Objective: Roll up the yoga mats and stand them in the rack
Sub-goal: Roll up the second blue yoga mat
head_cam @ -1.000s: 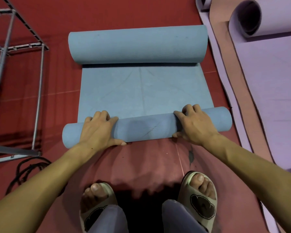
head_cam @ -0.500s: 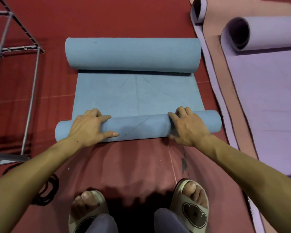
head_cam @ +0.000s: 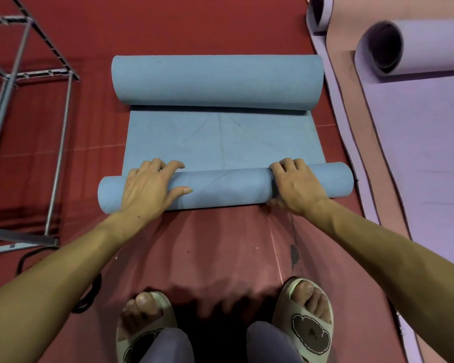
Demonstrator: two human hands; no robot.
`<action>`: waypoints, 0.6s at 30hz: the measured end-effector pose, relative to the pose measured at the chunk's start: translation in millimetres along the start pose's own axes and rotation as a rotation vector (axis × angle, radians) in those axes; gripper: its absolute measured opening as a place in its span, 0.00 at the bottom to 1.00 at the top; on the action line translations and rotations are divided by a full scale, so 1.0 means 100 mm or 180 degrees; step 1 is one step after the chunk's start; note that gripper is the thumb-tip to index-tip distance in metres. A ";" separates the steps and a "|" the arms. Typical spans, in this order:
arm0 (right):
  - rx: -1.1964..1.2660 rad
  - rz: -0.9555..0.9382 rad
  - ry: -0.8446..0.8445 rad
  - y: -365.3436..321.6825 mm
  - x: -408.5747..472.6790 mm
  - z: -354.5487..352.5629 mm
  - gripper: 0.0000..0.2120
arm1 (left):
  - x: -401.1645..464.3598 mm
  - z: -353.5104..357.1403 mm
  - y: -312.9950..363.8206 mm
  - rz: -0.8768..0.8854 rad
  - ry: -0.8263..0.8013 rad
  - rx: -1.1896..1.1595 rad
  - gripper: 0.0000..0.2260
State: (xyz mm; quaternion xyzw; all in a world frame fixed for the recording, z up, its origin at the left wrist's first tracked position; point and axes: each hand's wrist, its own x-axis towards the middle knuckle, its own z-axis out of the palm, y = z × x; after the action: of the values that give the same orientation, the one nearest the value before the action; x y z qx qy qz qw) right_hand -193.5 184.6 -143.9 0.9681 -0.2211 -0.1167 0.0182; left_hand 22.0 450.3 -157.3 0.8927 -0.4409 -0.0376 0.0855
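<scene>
Lying half-rolled, the blue mat [head_cam: 223, 137] curls at both ends.

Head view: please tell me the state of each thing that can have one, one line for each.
Blue mat: rolled at both ends, flat in the middle.
Near roll: on the floor, under both hands.
Left hand: fingers curled over the near roll.
Right hand: fingers curled over the near roll.
Purple mat: partly rolled, far end only.
Metal rack: no mats seen inside.
</scene>
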 end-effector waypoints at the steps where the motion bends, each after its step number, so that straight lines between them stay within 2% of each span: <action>1: -0.0042 0.0036 0.0051 -0.01 0.00 0.00 0.41 | -0.01 0.01 0.01 0.0026 0.0011 -0.0042 0.24; 5: -0.0179 0.0061 0.0097 -0.04 0.03 -0.06 0.36 | -0.06 0.06 0.06 0.0098 0.0233 0.0001 0.17; 11: -0.0143 -0.0050 -0.0051 -0.01 0.12 -0.15 0.36 | -0.01 0.06 0.15 0.0136 0.0417 0.0212 0.13; 15: -0.0055 -0.0066 0.0036 -0.02 0.13 -0.13 0.34 | -0.04 0.08 0.15 0.0227 0.0340 0.0314 0.25; 18: -0.0239 -0.0168 -0.0035 0.02 0.17 -0.03 0.44 | -0.04 0.15 0.09 0.0253 -0.0210 0.0764 0.43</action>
State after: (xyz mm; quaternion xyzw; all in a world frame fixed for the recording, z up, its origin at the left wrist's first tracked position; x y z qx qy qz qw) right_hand -179.3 175.3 -144.6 0.9716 -0.1910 -0.1307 0.0503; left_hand 10.7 446.1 -170.1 0.8766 -0.4799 -0.0105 -0.0350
